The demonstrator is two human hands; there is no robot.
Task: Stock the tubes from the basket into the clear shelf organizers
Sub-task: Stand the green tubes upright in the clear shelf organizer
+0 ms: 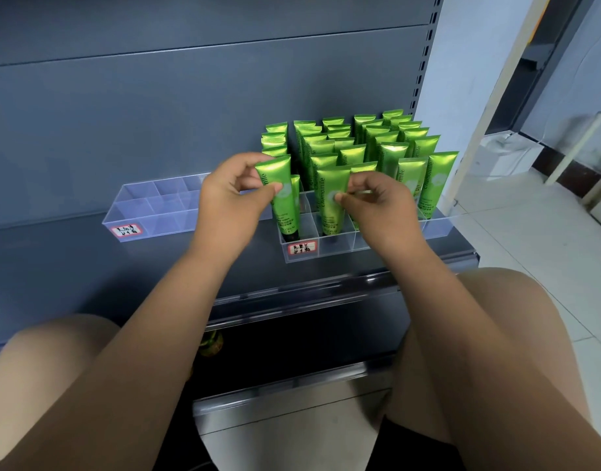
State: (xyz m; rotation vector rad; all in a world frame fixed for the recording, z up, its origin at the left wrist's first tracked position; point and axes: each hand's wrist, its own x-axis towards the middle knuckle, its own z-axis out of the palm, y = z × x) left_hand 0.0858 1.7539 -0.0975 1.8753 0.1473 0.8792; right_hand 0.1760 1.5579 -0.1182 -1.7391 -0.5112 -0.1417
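Note:
Two clear shelf organizers stand on the dark grey shelf. The right organizer (339,248) holds several upright green tubes (390,144) in its rows. My left hand (231,195) pinches a green tube (283,202) that stands tilted in the front-left compartment. My right hand (377,198) pinches a second green tube (331,202) standing in the compartment next to it. The left organizer (149,212) has nothing in its compartments that show. The basket is out of view.
The shelf's front edge (292,297) runs below the organizers, with my knees under it. Both organizers carry red-bordered labels (302,248). A green object (212,345) lies in the dark space beneath the shelf. White tiled floor and a white box (506,154) lie to the right.

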